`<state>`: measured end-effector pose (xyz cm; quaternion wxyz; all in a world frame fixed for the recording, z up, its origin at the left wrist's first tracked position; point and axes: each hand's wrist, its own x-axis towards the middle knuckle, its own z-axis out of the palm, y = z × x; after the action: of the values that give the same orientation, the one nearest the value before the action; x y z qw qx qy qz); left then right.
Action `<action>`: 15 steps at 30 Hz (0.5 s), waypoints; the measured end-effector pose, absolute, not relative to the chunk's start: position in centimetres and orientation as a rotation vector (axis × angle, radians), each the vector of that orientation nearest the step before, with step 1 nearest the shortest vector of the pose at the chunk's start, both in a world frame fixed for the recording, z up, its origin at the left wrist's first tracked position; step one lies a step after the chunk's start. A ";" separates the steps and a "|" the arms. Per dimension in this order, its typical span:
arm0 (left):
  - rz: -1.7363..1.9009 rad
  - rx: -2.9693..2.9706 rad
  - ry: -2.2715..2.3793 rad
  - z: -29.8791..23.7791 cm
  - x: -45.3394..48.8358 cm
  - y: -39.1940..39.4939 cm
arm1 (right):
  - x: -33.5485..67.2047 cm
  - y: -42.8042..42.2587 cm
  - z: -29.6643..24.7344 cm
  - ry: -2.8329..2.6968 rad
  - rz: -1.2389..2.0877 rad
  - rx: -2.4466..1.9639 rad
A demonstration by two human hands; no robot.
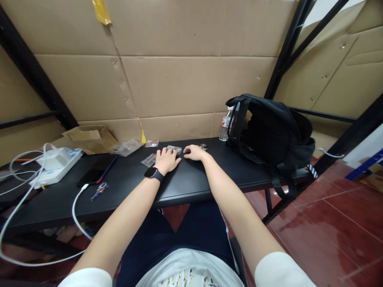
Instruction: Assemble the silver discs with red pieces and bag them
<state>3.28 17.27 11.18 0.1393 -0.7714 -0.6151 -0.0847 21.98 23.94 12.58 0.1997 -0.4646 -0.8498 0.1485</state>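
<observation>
My left hand (166,160) lies palm down on the black table with its fingers spread, touching small clear plastic bags. One bag (149,160) sticks out on its left side, and another bag (174,149) with something red shows past its fingertips. Just right of it, my right hand (194,153) rests low over the tabletop, fingers curled in toward the thumb. Whatever may be between those fingertips is too small to make out. Behind the right hand sits a small dark object (203,146), partly covered. A third small bag (152,143) lies farther back.
On the right, a black backpack (272,131) stands beside a water bottle (224,125). To the left are a phone (97,171) with a pen and white cable, a keychain (99,192), a power strip (58,169) and a paper bag (92,139). Cardboard (179,83) walls the back.
</observation>
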 end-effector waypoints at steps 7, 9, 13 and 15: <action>-0.229 -2.227 -1.836 11.1 3.2 17.4 | 22.0 24.2 12.4 -2.394 0.418 -1.295; -0.224 -2.246 -1.839 11.2 3.2 17.4 | 22.1 24.3 12.4 -2.398 0.422 -1.292; -0.222 -2.317 -1.827 11.4 3.4 17.3 | 22.1 24.4 12.4 -2.405 0.427 -1.291; -0.217 -2.332 -1.830 11.5 3.4 17.2 | 22.1 24.4 12.4 -2.408 0.429 -1.291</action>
<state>3.43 17.24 11.51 0.0848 -0.7817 -0.6135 -0.0727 22.12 24.41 12.38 0.1869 -0.4586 -0.8553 0.1525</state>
